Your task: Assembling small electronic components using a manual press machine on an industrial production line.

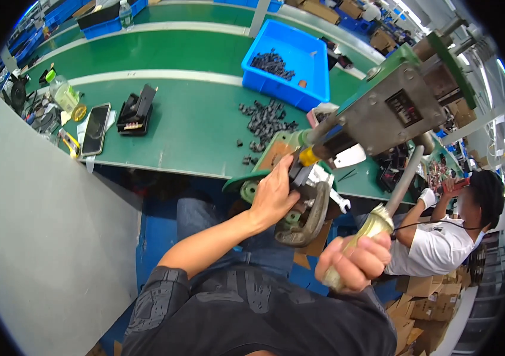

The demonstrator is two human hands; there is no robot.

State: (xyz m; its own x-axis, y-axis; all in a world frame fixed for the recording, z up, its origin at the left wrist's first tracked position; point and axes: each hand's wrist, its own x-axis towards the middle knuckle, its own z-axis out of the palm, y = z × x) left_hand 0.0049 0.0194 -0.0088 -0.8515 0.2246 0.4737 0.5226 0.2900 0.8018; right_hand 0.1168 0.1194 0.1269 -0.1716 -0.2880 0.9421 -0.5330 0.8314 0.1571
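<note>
My right hand (356, 261) is wrapped round the lever (405, 181) of a green and grey arbor press (383, 110), on the part padded with pale wrapping (378, 222). My left hand (275, 193) is at the press's work spot, thumb and fingers closed at a dark block (301, 173). Right above those fingertips is the yellow lower end of the ram (308, 156). What the left fingers pinch, if anything, is too hidden to name. A C-shaped clamp (319, 216) is fixed at the press base, close to the left thumb. Beside it lies an open-end wrench (341, 203).
Small black parts (267, 121) are heaped behind the press, near a blue bin (285, 95) holding more. Left on the green bench are a black box (136, 113), a phone (96, 130), a cutter knife (69, 142) and a bottle (62, 94). A co-worker (442, 243) sits at right.
</note>
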